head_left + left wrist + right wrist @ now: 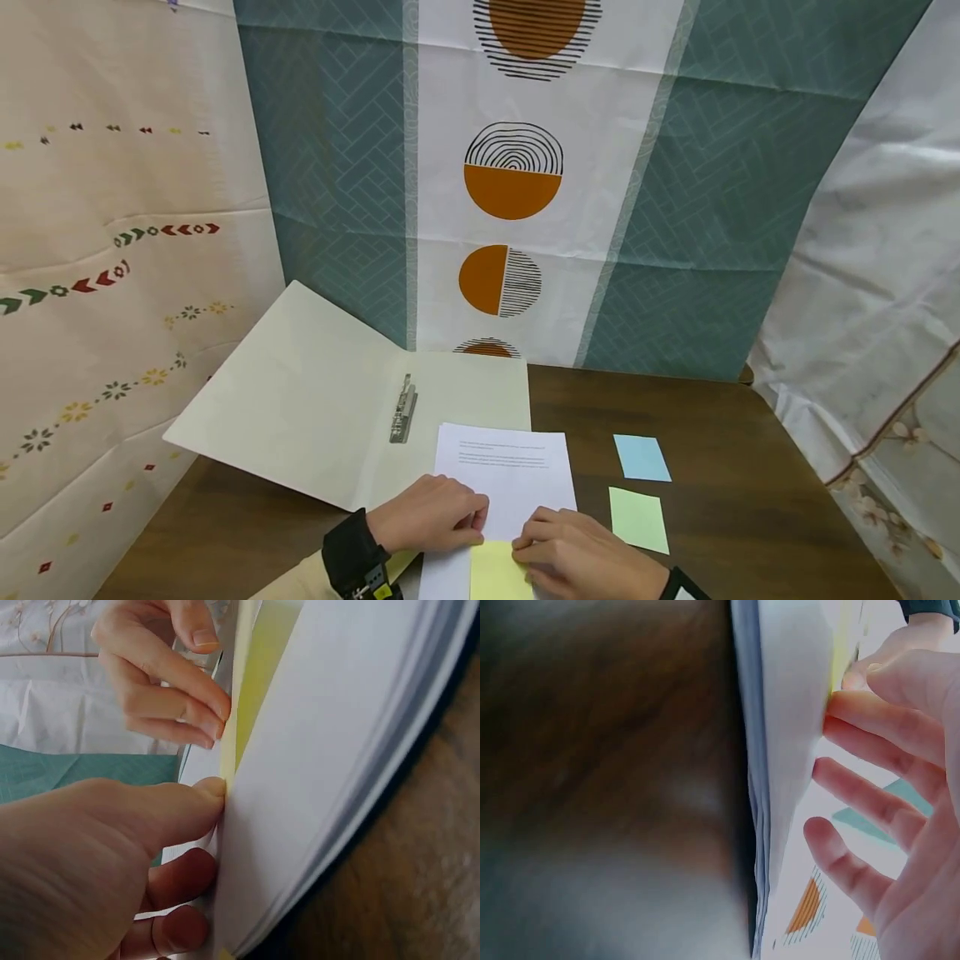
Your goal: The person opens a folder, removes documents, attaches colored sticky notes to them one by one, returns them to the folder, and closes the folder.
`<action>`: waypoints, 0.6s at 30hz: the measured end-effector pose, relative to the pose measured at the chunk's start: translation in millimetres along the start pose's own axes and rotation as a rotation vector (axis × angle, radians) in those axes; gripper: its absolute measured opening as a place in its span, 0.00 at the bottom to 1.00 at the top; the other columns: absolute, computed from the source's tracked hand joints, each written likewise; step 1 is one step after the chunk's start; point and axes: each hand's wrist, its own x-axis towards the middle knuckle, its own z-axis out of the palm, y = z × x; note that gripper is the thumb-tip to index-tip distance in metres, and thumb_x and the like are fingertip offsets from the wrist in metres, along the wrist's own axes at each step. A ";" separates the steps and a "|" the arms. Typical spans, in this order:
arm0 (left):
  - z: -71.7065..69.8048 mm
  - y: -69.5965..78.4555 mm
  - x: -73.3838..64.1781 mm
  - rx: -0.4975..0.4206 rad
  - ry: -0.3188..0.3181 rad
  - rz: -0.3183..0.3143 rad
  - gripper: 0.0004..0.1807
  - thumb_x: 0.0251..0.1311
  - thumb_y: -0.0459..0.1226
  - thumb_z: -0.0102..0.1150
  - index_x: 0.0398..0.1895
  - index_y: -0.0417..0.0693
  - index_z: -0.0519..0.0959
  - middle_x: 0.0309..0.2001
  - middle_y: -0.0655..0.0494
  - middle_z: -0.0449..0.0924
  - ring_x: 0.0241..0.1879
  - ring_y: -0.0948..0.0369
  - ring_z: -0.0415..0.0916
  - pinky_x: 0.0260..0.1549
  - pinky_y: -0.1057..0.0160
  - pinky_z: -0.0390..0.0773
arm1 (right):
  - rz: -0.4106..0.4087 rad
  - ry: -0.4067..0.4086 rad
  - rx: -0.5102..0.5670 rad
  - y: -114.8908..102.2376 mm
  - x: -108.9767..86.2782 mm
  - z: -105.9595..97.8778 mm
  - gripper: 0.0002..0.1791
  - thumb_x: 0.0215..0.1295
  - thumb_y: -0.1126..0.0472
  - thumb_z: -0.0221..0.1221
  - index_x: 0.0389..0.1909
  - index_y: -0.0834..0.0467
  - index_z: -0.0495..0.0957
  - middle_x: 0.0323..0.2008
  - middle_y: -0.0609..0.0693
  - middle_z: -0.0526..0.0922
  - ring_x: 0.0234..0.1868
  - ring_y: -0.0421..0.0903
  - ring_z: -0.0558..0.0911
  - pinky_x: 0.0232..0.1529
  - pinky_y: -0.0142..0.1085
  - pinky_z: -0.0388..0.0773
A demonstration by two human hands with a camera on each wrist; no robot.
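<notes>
Yellow note (pixel 498 575): sliver from right wrist

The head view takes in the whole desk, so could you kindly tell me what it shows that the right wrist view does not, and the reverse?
Only the head view: the blue note, the green note, the printed lines and the metal clip.

Only the right wrist view: the layered paper edges side-on and the palm side of the right hand.

Both: the two hands, the yellow note, white paper and wooden table.
</notes>
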 end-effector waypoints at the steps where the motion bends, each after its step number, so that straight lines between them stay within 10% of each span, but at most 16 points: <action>1: -0.1 -0.3 0.0 -0.004 0.000 -0.001 0.12 0.73 0.48 0.75 0.33 0.63 0.81 0.21 0.72 0.68 0.23 0.74 0.65 0.28 0.72 0.61 | 0.002 -0.001 -0.002 0.7 -1.5 -1.2 0.05 0.76 0.58 0.70 0.45 0.42 0.89 0.46 0.32 0.90 0.48 0.30 0.79 0.49 0.13 0.65; 10: 3.1 -0.4 -4.4 0.030 0.075 0.021 0.11 0.70 0.46 0.76 0.30 0.62 0.84 0.22 0.73 0.69 0.25 0.76 0.64 0.28 0.73 0.62 | 0.065 -0.047 0.062 5.2 -15.8 -6.5 0.08 0.77 0.58 0.70 0.52 0.46 0.92 0.48 0.33 0.90 0.50 0.30 0.79 0.53 0.16 0.72; 18: 8.7 13.6 -16.4 0.252 0.288 0.338 0.05 0.76 0.45 0.70 0.46 0.63 0.94 0.43 0.72 0.90 0.45 0.73 0.78 0.39 0.85 0.70 | 0.039 0.005 0.076 8.8 -14.9 -1.7 0.07 0.75 0.60 0.71 0.47 0.45 0.92 0.44 0.33 0.88 0.47 0.29 0.77 0.53 0.11 0.64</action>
